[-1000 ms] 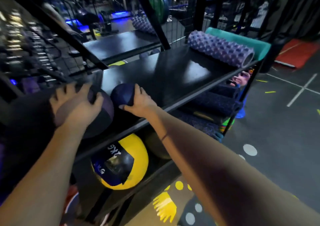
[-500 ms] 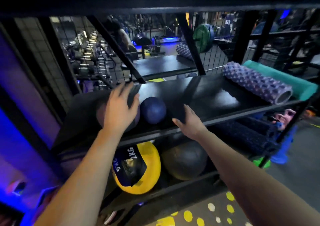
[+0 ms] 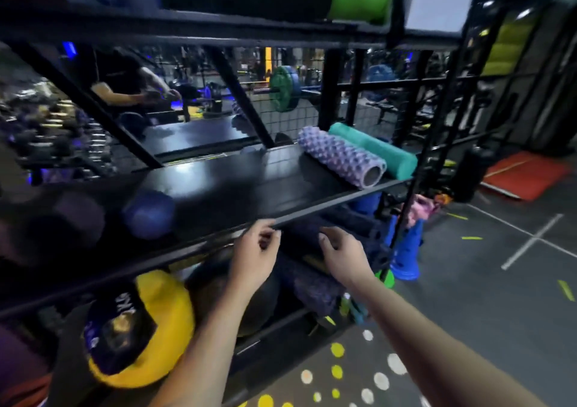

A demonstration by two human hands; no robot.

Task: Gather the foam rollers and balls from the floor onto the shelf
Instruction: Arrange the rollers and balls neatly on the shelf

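A dim gym lit in blue and neon, with barbells and weight plates blurred behind wire mesh. In the foreground is a black metal shelf [image 3: 234,188] in a tall storage rack, already carrying much of the kit. At its right end a purple knobbly foam roller [image 3: 340,160] lies against a smooth teal foam roller [image 3: 374,153]. Toward the left, a small dark-blue ball [image 3: 148,214] sits just beside a larger dark purplish ball [image 3: 78,219], which is too blurred to make out well. On the tier below are a yellow-and-black medicine ball [image 3: 150,338], a black ball [image 3: 268,297] and dark rollers [image 3: 312,285].

The person's left hand [image 3: 254,256] and right hand [image 3: 343,256] hang near each other in front of the shelf's front edge. Both are empty, with fingers loosely curled. Whether the left fingertips touch the edge cannot be told.

Placing looks finished for the pieces in view, and the job appears well along. The grey floor [image 3: 468,313], with its yellow and white dots, shows no roller or ball here. The next move likely calls for turning from the rack, scanning the floor for anything left and stooping to lift it. The bare middle of the shelf offers room to receive it.
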